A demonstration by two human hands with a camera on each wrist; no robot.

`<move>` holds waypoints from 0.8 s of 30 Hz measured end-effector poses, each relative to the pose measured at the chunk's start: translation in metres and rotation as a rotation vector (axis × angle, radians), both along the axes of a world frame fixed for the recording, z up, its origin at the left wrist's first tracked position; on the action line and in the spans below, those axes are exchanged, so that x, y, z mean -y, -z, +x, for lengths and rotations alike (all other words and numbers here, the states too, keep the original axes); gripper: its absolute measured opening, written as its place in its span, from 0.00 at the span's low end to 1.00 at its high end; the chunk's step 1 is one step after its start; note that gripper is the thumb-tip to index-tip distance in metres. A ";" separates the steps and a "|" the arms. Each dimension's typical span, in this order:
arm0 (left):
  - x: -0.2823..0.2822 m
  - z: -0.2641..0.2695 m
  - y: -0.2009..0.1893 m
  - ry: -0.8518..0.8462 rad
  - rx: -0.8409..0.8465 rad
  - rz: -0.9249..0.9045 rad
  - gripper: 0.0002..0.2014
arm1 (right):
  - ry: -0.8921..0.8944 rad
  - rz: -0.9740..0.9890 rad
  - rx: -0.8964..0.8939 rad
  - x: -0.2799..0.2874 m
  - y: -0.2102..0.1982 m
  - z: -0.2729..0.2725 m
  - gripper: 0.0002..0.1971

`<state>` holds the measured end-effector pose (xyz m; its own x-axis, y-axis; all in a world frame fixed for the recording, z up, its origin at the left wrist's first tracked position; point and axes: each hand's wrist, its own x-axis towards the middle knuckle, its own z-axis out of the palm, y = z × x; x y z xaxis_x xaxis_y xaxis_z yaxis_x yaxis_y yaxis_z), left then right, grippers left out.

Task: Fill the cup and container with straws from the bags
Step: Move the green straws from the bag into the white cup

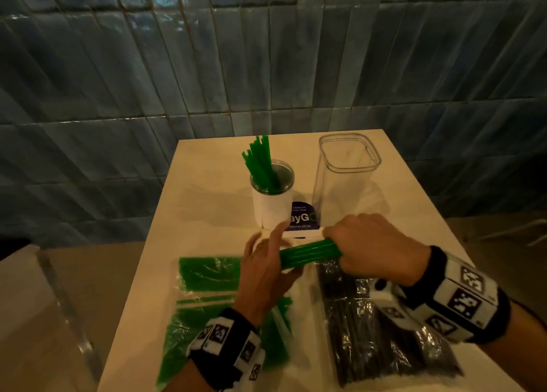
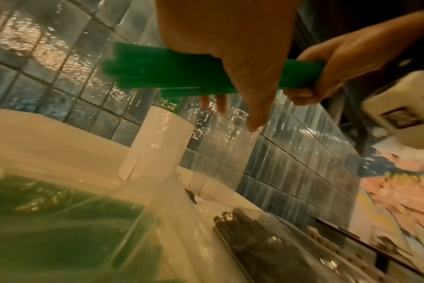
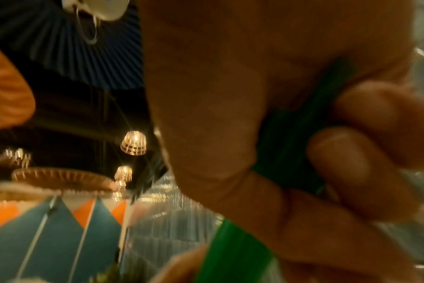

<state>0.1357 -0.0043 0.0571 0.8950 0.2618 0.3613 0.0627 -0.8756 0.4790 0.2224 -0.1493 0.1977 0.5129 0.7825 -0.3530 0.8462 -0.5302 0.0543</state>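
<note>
— So, how many bags do you count?

— Two, both on the table (image 1: 207, 167). One bag of green straws (image 1: 204, 276) lies below the left hand (image 1: 263, 270), and one bag of black straws (image 1: 381, 326) lies under the right wrist.

— And what has each grip got?

— The right hand (image 1: 370, 243) is curled round one end of a bundle of green straws (image 1: 307, 254), fingers wrapped tight in the right wrist view. The left hand's grip closes on the other end, thumb under and fingers over; the bundle lies level between the two hands, above the table.

— How many straws in it?

— Too blurred to count.

— Vessels?

— Two, just beyond the hands. One clear cup (image 1: 270, 196) with a white sleeve, a clutch of green straws (image 1: 259, 161) leaning in it to the left. One tall clear square container (image 1: 346, 181) to its right, nothing visible inside.

— Any writing?

— A purple card (image 1: 302, 215) between them, beyond the bundle, shows "ayG" in white; the smaller lines are unreadable. Both wristbands carry square black-and-white marker patterns.
</note>
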 end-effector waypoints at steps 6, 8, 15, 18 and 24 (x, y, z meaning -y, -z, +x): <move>-0.019 -0.009 0.003 -0.049 -0.022 -0.322 0.05 | -0.044 0.418 -0.263 -0.004 -0.024 0.014 0.26; -0.013 -0.008 -0.002 -0.069 0.043 -0.453 0.12 | -0.053 0.558 -0.340 -0.014 -0.024 0.008 0.22; 0.007 0.002 -0.016 -0.149 0.111 -0.847 0.21 | 0.253 1.307 -0.918 -0.035 0.006 0.002 0.39; 0.012 0.006 -0.023 -0.007 0.156 -0.937 0.14 | 0.287 1.175 -1.127 -0.042 0.026 -0.010 0.30; 0.007 0.000 -0.017 0.119 -0.001 -1.148 0.24 | 0.325 1.460 -1.169 -0.059 0.024 -0.015 0.10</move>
